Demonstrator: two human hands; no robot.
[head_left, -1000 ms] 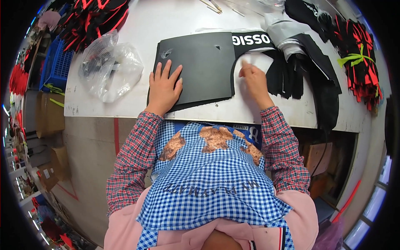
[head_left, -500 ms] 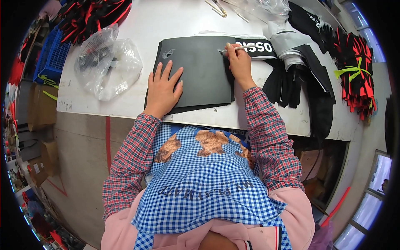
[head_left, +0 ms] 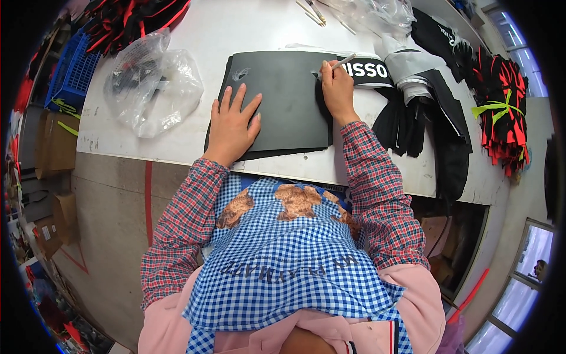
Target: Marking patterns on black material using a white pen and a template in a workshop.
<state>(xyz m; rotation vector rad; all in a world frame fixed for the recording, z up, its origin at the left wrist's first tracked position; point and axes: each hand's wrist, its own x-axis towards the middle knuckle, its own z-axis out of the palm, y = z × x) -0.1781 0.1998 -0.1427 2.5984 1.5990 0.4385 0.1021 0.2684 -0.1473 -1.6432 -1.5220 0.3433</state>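
Note:
A dark grey rectangular sheet (head_left: 286, 106) with small notches near its upper corners lies on the white table, over black pieces that show along its edges. My left hand (head_left: 233, 127) rests flat on its left side, fingers spread. At the upper right corner, my right hand (head_left: 338, 88) grips a slim, pale pen-like marking stick (head_left: 345, 61). The stick's tip is hidden by my fingers, close to the right notch. Just beyond that hand lies a black fabric band with white lettering (head_left: 371, 69).
A clear plastic bag (head_left: 171, 97) sits to the left, near a blue crate (head_left: 73, 68). Black fabric strips (head_left: 407, 127) and a rolled bundle (head_left: 451, 118) lie on the right. Red-and-black bundles (head_left: 501, 112) stand farther right. Several pens (head_left: 311, 12) lie at the back.
The marking stick in my right hand has tilted more upright, its rear end rising. My left hand stays flat on the grey sheet.

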